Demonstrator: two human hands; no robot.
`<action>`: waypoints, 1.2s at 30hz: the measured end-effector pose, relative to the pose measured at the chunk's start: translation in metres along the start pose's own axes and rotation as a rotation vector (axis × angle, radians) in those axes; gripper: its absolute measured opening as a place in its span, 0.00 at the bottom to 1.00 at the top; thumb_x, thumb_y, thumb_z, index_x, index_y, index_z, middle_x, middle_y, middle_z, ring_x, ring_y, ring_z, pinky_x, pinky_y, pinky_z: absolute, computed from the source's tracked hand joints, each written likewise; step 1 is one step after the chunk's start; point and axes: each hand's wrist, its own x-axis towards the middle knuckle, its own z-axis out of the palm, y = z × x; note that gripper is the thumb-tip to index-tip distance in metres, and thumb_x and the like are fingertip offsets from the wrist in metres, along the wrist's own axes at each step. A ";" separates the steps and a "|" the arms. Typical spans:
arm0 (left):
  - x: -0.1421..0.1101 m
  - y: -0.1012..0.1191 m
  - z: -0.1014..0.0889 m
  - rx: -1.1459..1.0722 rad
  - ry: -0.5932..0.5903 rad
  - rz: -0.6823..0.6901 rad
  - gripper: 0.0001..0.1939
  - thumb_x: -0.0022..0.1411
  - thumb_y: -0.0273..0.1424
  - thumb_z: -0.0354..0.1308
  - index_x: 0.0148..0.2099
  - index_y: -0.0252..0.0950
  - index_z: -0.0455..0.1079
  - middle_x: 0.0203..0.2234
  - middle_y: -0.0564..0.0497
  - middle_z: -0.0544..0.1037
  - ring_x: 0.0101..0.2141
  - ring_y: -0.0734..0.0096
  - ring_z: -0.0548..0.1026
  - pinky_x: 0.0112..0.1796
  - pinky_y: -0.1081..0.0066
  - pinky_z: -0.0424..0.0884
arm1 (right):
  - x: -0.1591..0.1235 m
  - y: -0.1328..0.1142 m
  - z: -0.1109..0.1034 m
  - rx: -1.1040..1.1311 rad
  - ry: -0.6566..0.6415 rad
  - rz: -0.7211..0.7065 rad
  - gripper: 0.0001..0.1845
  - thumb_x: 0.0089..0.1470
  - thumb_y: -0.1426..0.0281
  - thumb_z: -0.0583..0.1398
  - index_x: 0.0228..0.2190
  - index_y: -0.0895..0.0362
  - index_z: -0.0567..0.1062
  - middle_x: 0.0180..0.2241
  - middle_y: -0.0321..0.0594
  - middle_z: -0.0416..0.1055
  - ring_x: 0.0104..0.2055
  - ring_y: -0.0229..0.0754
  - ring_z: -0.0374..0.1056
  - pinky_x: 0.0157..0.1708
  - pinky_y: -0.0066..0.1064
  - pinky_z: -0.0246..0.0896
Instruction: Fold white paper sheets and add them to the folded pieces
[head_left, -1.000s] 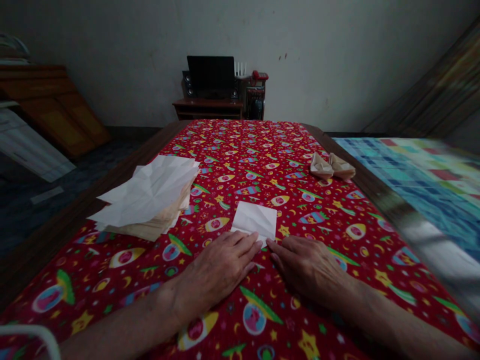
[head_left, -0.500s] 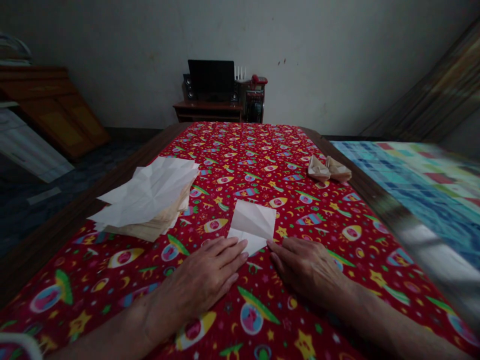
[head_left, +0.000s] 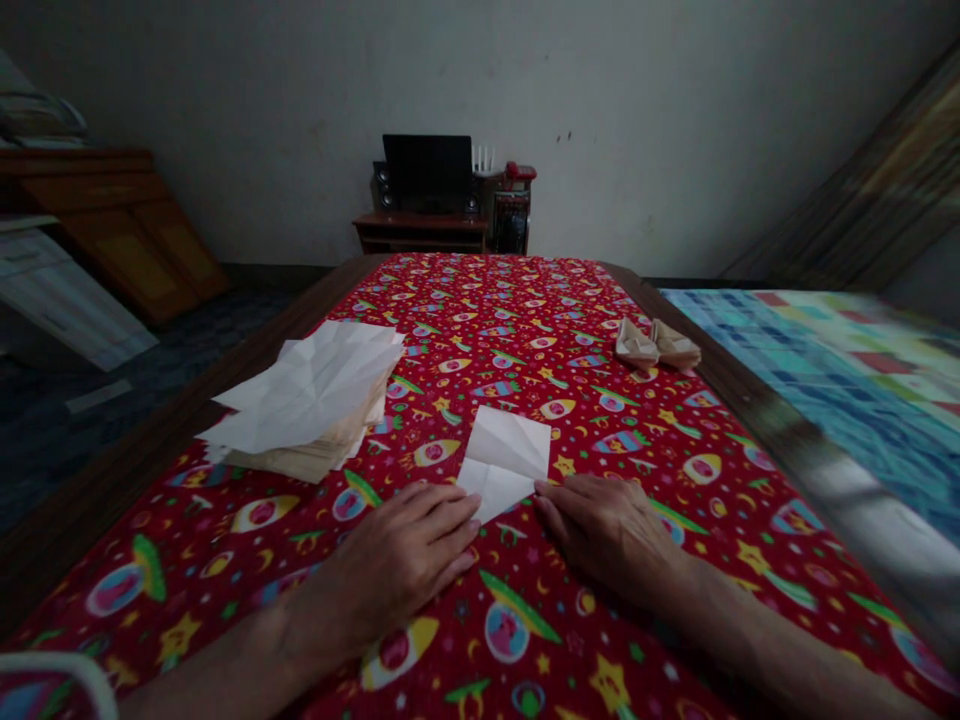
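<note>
A small folded sheet of white paper (head_left: 510, 445) lies on the red patterned tablecloth, with a crease across it and a pointed flap toward me. My left hand (head_left: 409, 545) rests flat at the paper's lower left edge, fingers stretched out and their tips on it. At the lower right corner my right hand (head_left: 607, 525) is closed, index finger and thumb pinching the paper's edge while the other fingers curl under. The left fingers hide part of the near left edge.
To the left lies a stack of creased paper (head_left: 315, 385), white on top and tan below. Two folded tan paper pieces (head_left: 656, 345) sit near the table's right edge. A white curved band (head_left: 67, 665) shows at the bottom left. Beyond the table stands a monitor (head_left: 427, 170) on a desk.
My left hand has slid left and toward me along the paper's near edge, uncovering more of the flap. My right hand has stayed at the right corner. The view has tilted up slightly.
</note>
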 end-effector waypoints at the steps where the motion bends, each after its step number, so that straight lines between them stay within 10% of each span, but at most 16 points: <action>1: 0.004 -0.001 0.000 -0.029 -0.003 -0.010 0.09 0.66 0.29 0.50 0.45 0.37 0.70 0.44 0.49 0.75 0.46 0.66 0.71 0.46 0.63 0.68 | 0.002 0.000 0.001 -0.008 0.016 -0.001 0.16 0.61 0.69 0.50 0.25 0.58 0.72 0.19 0.36 0.65 0.21 0.33 0.57 0.23 0.31 0.41; 12: 0.029 -0.001 0.001 -0.137 -0.132 -0.150 0.03 0.62 0.30 0.55 0.36 0.36 0.64 0.35 0.52 0.70 0.38 0.67 0.68 0.41 0.66 0.66 | 0.054 0.041 0.007 0.149 0.075 -0.008 0.14 0.58 0.63 0.56 0.43 0.58 0.67 0.41 0.47 0.66 0.42 0.44 0.62 0.40 0.33 0.59; 20: 0.030 -0.011 -0.007 -0.082 -0.175 -0.045 0.06 0.66 0.27 0.48 0.41 0.38 0.66 0.41 0.51 0.72 0.45 0.67 0.68 0.51 0.61 0.60 | 0.054 0.053 0.000 0.289 -0.063 0.170 0.19 0.54 0.68 0.57 0.48 0.59 0.67 0.32 0.39 0.69 0.30 0.37 0.64 0.28 0.27 0.55; 27: 0.037 -0.015 -0.003 0.020 -0.124 0.070 0.07 0.65 0.28 0.49 0.44 0.38 0.67 0.45 0.50 0.72 0.50 0.66 0.67 0.54 0.60 0.59 | 0.033 0.041 -0.007 0.890 -0.177 0.451 0.21 0.48 0.68 0.58 0.46 0.57 0.69 0.19 0.28 0.60 0.19 0.32 0.56 0.17 0.23 0.49; 32: 0.059 -0.026 -0.001 0.254 -0.101 0.222 0.11 0.66 0.24 0.47 0.48 0.33 0.66 0.49 0.47 0.70 0.53 0.64 0.64 0.55 0.61 0.57 | 0.020 0.012 -0.013 1.168 0.022 0.812 0.43 0.45 0.66 0.60 0.60 0.52 0.49 0.23 0.27 0.65 0.18 0.35 0.62 0.15 0.25 0.58; 36: 0.075 -0.037 0.007 0.293 -0.099 0.257 0.09 0.66 0.24 0.48 0.46 0.33 0.67 0.45 0.46 0.72 0.48 0.63 0.67 0.50 0.62 0.63 | 0.004 -0.005 -0.013 1.277 0.068 0.820 0.49 0.49 0.65 0.59 0.63 0.51 0.35 0.25 0.31 0.69 0.21 0.39 0.68 0.18 0.30 0.66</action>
